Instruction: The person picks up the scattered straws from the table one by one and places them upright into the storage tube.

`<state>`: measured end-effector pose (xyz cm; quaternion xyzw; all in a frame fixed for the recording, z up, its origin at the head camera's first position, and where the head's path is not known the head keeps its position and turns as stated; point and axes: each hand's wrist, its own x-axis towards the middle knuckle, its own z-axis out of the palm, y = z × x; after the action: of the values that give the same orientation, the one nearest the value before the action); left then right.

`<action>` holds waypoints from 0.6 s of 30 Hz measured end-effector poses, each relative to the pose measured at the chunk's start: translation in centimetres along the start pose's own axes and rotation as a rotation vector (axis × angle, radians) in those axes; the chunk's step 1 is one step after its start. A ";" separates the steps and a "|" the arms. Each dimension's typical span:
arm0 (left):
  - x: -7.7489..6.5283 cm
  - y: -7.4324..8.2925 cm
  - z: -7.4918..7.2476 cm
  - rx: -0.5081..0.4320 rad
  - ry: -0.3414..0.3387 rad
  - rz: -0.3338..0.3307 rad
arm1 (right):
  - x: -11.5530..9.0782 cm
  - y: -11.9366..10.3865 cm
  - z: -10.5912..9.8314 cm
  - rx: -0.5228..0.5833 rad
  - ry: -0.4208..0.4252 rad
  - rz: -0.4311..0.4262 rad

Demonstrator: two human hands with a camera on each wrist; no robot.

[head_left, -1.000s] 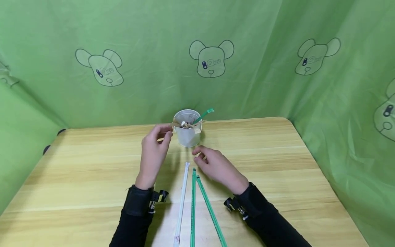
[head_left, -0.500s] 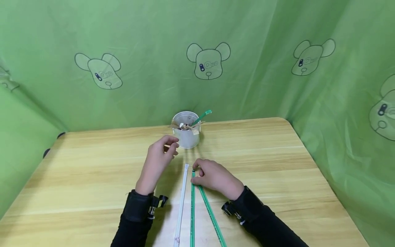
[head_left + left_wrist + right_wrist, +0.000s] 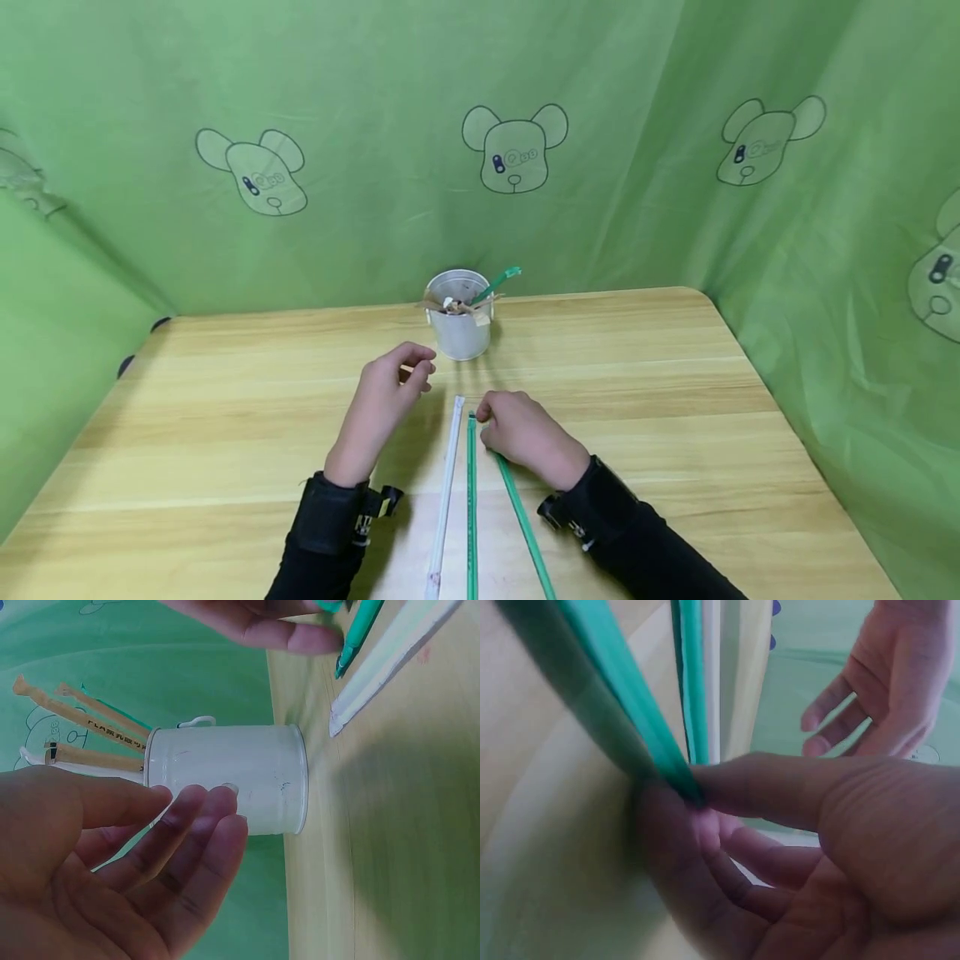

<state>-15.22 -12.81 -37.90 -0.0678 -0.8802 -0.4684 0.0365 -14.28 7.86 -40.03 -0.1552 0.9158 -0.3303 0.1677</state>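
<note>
My right hand [image 3: 528,433] pinches the far end of the rightmost green paper-wrapped straw [image 3: 524,527] between thumb and forefinger. In the right wrist view that green straw [image 3: 628,694] runs up and left from the fingertips. Just left of it lies a second green straw [image 3: 472,508], and beyond that a white one [image 3: 447,492]. My left hand [image 3: 381,408] hovers with loosely bent fingers, holding nothing, in front and to the left of a small metal bucket [image 3: 461,337]. Brown wrapped straws [image 3: 97,724] stick out of the bucket, along with a green one [image 3: 497,285].
The wooden table [image 3: 225,433] ends at a green curtain [image 3: 375,167] printed with bear heads, which hangs behind and along both sides. The bucket stands near the back edge. Both wrists wear black bands with small cameras.
My left hand has drawn back from the bucket rim toward me. My right hand has come down to the green straws and taken the far end of the right one.
</note>
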 end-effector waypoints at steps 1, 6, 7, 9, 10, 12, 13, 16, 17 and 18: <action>0.0 0.0 0.0 0.000 -0.001 0.000 | 0.0 0.0 -0.2 0.010 0.010 0.004; 0.1 0.2 0.1 0.000 -0.009 -0.012 | 0.0 0.1 -1.2 0.074 0.064 -0.023; 0.1 0.2 0.2 0.000 -0.013 -0.016 | 0.0 0.1 -1.5 0.103 0.073 -0.024; 0.1 0.2 0.2 0.002 -0.017 -0.023 | 0.0 0.2 -1.9 0.173 0.083 -0.027; 0.1 0.2 0.2 0.004 -0.018 -0.027 | 0.1 0.2 -2.1 0.212 0.090 -0.029; 0.0 0.2 0.1 0.008 -0.021 -0.035 | 0.1 0.2 -2.4 0.298 0.112 -0.040; 0.0 0.2 0.1 0.009 -0.022 -0.037 | 0.1 0.2 -2.6 0.340 0.126 -0.046; 0.0 0.1 0.1 0.008 -0.028 -0.040 | 0.2 0.3 -3.0 0.408 0.198 -0.080; 0.0 0.1 0.0 0.008 -0.030 -0.040 | 0.2 0.3 -3.2 0.423 0.225 -0.093; 0.0 0.1 0.0 0.007 -0.034 -0.039 | 0.2 0.3 -3.3 0.433 0.251 -0.100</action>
<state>-15.21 -12.74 -37.86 -0.0584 -0.8834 -0.4648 0.0124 -15.83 9.84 -37.86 -0.1187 0.8286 -0.5433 0.0653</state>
